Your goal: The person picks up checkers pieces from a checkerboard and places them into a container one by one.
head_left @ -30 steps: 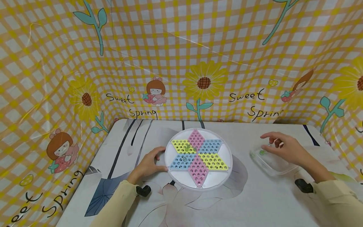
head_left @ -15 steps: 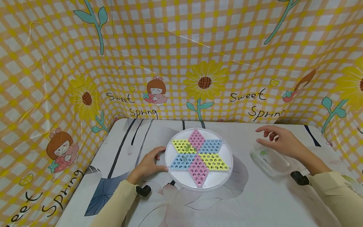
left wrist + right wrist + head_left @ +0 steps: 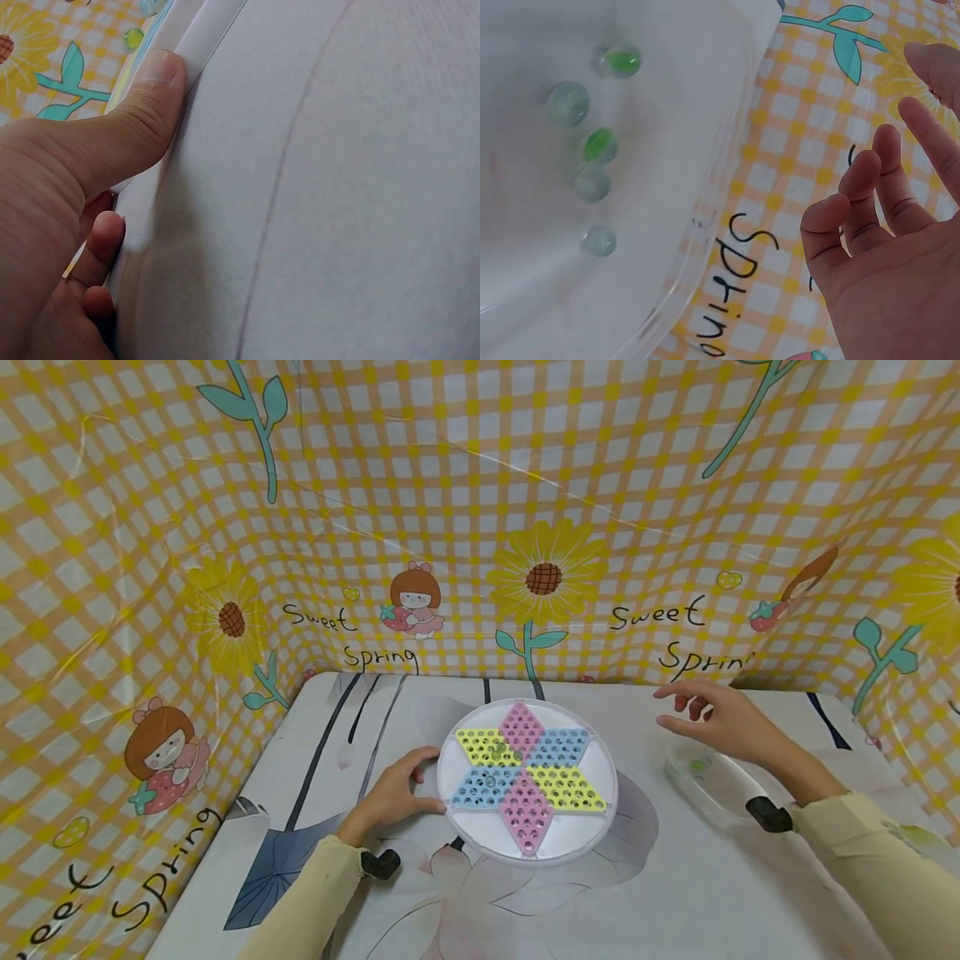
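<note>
A round white Chinese checkers board (image 3: 585, 835) lies mid-table, its star made of pink, yellow and blue diamonds full of holes. Glass marbles (image 3: 498, 749) sit on its left half; one yellow-green marble (image 3: 133, 39) shows in the left wrist view. My left hand (image 3: 393, 793) holds the board's left edge, thumb (image 3: 154, 94) against the rim and other fingers curled lower down. To the right, my right hand (image 3: 712, 720) hovers past the far side of a clear plastic box (image 3: 693, 802), thumb and index finger apart, nothing visible between them. Several clear and green marbles (image 3: 600, 146) lie in the box.
A white floral cloth covers the table (image 3: 585, 914). Yellow checked curtain fabric (image 3: 450, 485) rises behind and at both sides. Dark wrist cameras (image 3: 381, 864) sit at both cuffs.
My right hand has moved left and away from me, rising from over the marble box toward its far left side. The left hand and the board stay in place.
</note>
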A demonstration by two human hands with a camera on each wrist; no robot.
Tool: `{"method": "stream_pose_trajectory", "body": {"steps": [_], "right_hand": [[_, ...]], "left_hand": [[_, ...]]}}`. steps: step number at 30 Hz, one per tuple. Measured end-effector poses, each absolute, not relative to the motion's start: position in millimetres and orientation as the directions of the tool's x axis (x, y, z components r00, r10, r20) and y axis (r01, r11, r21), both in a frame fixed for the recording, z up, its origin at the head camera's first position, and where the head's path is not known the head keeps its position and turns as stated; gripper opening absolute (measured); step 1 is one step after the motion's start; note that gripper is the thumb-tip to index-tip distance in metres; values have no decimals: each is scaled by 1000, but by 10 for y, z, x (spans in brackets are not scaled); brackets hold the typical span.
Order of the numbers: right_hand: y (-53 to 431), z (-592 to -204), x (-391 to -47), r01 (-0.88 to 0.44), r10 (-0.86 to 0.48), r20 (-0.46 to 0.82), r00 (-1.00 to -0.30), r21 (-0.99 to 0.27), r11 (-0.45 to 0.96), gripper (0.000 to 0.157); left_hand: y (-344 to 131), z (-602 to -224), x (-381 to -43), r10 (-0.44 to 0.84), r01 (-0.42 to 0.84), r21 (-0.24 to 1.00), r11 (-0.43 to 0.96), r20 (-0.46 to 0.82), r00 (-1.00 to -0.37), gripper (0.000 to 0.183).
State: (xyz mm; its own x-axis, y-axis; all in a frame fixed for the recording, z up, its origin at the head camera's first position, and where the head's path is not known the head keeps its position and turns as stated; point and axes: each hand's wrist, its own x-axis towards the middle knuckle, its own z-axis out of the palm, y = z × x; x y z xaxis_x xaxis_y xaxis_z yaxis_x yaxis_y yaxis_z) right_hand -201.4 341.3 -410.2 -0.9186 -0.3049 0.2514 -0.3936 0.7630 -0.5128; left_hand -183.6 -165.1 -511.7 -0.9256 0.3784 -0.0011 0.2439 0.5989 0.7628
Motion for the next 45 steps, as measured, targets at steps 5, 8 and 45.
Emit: {"method": "stream_pose_trajectory", "body": {"steps": [5,8,45], "right_hand": [[3318,-4078,-2079,-387,-307,237,-922,-518,763,32],[3241,-4063,-2128,-402,-318,246,-915,-519,755,31],[2407,-4158,-2423,-485,-448,223,-866,-593,643,35]], "left_hand": [[-1654,-5115,-1839,378,244,763,598,0,-926,88],[-1653,-5117,-1838,378,245,763,598,1,-926,88],[-1639,-5120,-1837,364,235,755,612,-4,-931,88]]}}
